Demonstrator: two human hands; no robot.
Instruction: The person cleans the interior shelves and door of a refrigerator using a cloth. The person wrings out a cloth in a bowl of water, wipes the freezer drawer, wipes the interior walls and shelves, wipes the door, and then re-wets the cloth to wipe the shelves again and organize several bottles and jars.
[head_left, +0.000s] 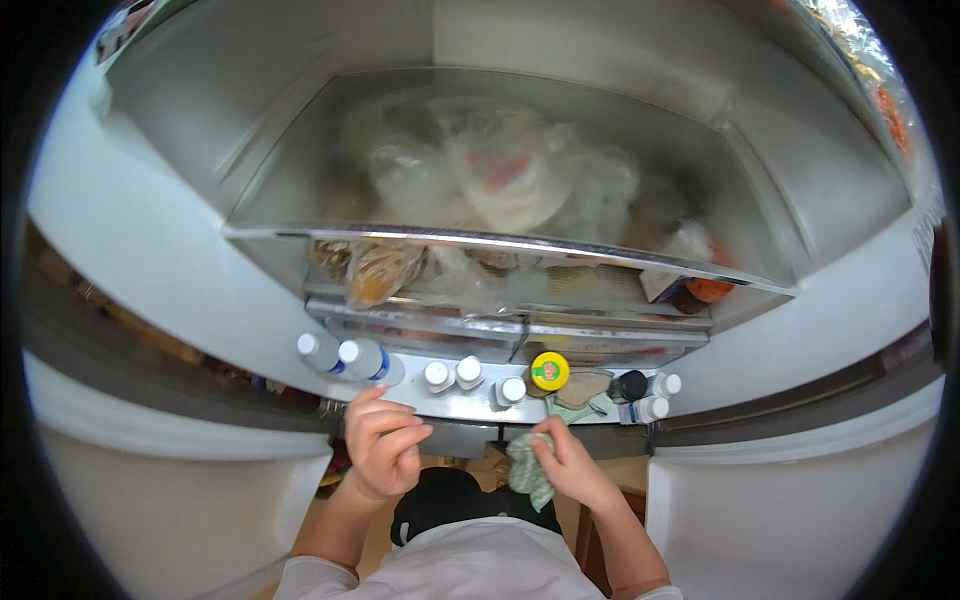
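My right hand (564, 456) grips a pale green cloth (531, 472) that hangs below the fingers, in front of the refrigerator's bottom ledge (469, 405). To the left, my left hand (384, 446) is raised with loosely bent fingers and nothing in it. Just beyond it stand two clear bottles with white caps, the nearer one (367, 360) bearing a blue band. Small white-capped bottles (469, 373) line the middle of the ledge. Near my right hand are a jar with a yellow lid (550, 371), a folded brown cloth (583, 388) and another green cloth (577, 409) beneath it.
A black-lidded jar (628, 385) and white-capped bottles (651, 409) occupy the ledge's right end. Above the drawers (427, 330), a glass shelf (300, 180) covers bagged food (386, 274). Open doors (172, 495) flank me on both sides.
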